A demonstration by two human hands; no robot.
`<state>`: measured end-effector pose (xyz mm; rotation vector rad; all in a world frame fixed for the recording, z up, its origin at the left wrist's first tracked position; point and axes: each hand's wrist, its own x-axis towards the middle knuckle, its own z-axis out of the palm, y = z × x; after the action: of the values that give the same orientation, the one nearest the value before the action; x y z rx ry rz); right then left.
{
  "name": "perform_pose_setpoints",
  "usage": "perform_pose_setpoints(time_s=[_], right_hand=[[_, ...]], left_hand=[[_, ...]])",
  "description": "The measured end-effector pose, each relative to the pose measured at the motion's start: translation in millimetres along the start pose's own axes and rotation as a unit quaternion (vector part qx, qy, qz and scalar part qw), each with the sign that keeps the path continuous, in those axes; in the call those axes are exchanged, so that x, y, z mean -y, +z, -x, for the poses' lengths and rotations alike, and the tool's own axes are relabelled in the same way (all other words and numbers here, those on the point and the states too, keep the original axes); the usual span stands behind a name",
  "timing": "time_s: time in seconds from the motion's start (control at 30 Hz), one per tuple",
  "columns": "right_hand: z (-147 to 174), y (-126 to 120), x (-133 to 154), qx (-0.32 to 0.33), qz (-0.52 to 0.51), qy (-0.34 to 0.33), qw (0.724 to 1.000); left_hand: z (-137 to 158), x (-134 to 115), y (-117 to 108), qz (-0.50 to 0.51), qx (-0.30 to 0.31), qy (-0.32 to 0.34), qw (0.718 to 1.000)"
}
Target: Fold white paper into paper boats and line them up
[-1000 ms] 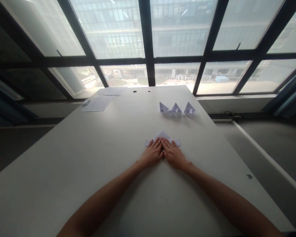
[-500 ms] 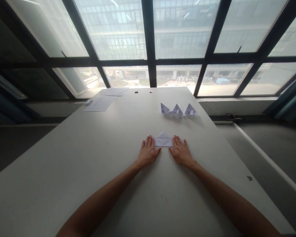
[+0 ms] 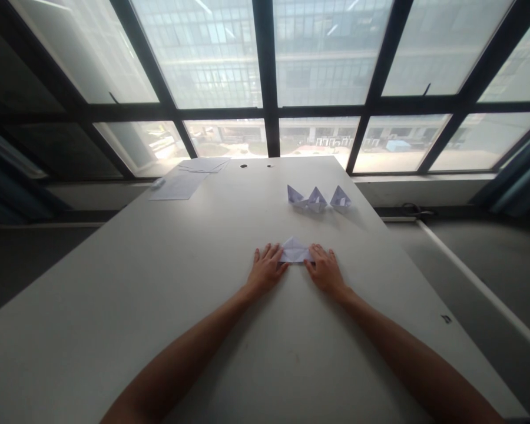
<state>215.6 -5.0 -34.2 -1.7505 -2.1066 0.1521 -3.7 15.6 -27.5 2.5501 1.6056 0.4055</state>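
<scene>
A white sheet of folded paper (image 3: 295, 253) lies on the table between my hands, with a peak at its far side and a straight near edge. My left hand (image 3: 265, 268) grips its left end, fingers on top and thumb by the near edge. At the right end, my right hand (image 3: 327, 270) holds the paper the same way, thumb and fingertips close together at the corner. Both ends of the paper are partly hidden under the fingers. Beyond it stand three folded paper boats, a left one (image 3: 295, 198), a middle one (image 3: 317, 201) and a right one (image 3: 340, 199).
Loose white sheets (image 3: 176, 186) lie at the far left of the white table (image 3: 159, 282), beside a small pale object (image 3: 158, 184) I cannot make out. Two small holes show near the far edge. Large windows rise behind the table.
My fingers have shifted inward over the ends of the folded paper, and my thumbs have come up to its near edge. The paper boats have not moved.
</scene>
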Motion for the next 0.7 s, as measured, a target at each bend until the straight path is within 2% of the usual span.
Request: perform_pose_setpoints(time_s=[0.1, 0.27, 0.53, 0.7], right_hand=[[-4.6, -7.9, -2.5, -0.033, -0.016, -0.003, 0.999], [-4.2, -16.1, -3.6, -0.029, -0.005, -0.036, 0.999], [-2.5, -13.8, -1.2, -0.044, -0.072, -0.039, 0.996], [-0.7, -14.0, -0.7, -0.05, -0.138, -0.065, 0.987]], left_hand=[[-1.6, -2.1, -3.3, 0.021, -0.01, 0.033, 0.999], [-3.8, -5.2, -5.7, 0.077, -0.022, 0.07, 0.994], [-5.8, -3.2, -5.4, 0.14, -0.042, 0.059, 0.987], [-5.7, -2.7, -5.9, 0.178, -0.055, 0.019, 0.982]])
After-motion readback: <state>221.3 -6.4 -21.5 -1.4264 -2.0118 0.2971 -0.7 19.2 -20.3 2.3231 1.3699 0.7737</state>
